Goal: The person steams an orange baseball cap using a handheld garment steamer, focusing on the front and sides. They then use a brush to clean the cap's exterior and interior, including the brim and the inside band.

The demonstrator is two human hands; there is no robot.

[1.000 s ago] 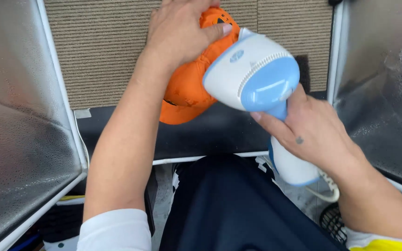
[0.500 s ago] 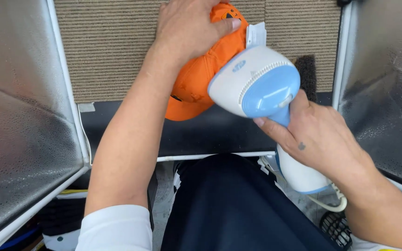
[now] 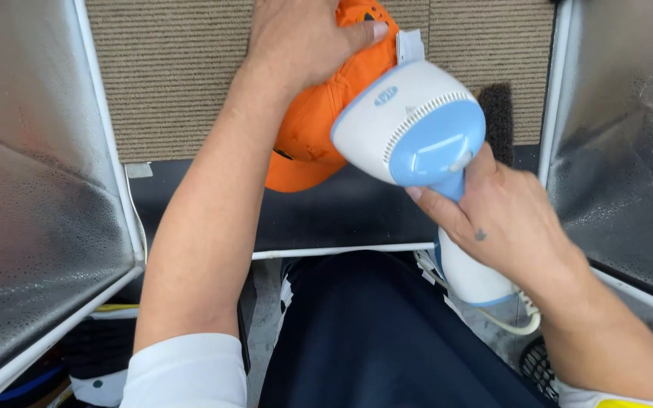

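Steamer [image 3: 417,136] nearer cap [image 3: 315,128], left-held.

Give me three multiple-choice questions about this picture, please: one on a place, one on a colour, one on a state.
1. Where does the orange cap lie?
A. against the ribbed beige panel
B. on the floor
C. on the person's lap

2. What colours has the handheld steamer?
A. red and black
B. white and light blue
C. all green

3. How does the right hand stand to the steamer?
A. apart from it
B. flat on its head
C. closed around its handle

Answers: 1 A, the left hand presses the cap on the beige panel. 2 B, white body, blue back. 3 C, fingers wrap the handle.
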